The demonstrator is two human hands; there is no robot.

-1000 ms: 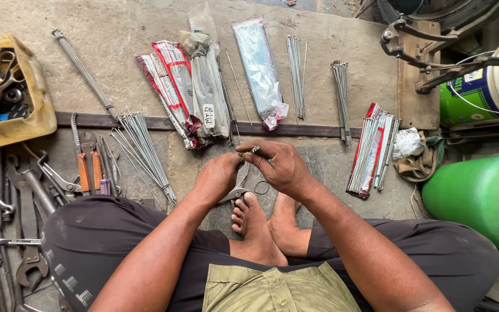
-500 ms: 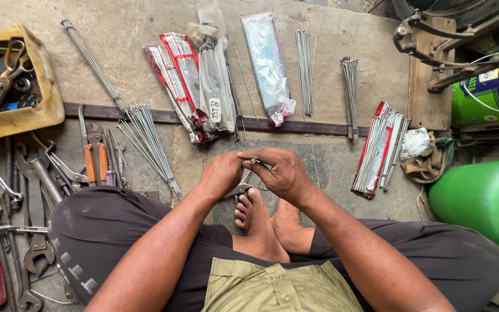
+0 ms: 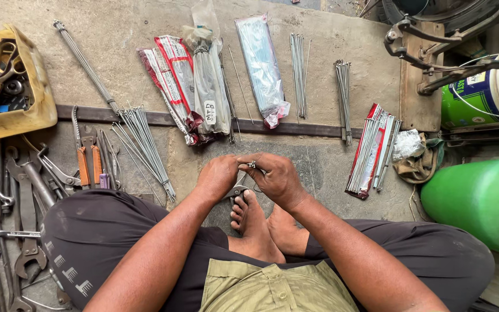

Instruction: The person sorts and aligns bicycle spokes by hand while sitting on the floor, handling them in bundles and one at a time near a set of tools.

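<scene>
I see my left hand [image 3: 218,176] and right hand [image 3: 278,180] pinched together on a small metal fitting [image 3: 253,166], fiddling unfinished, loose grey spoke bundles [image 3: 145,147] untouched on the concrete floor [image 3: 319,156].

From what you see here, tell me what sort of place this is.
Likely a bicycle repair workshop, worked on the floor: bundles of wheel spokes, packets of spokes, and wrenches and pliers beside the person.

1. The concrete floor [image 3: 330,167] carries everything — a dark metal strip [image 3: 163,119] runs across it.
2. Bundles of spokes [image 3: 145,144], loose and in plastic packets [image 3: 264,66], lie beside the strip.
3. Wrenches [image 3: 27,202] and orange-handled pliers [image 3: 88,162] lie at left, below a yellow tray [image 3: 24,118].
4. A green drum [image 3: 480,202] rests at right.
</scene>
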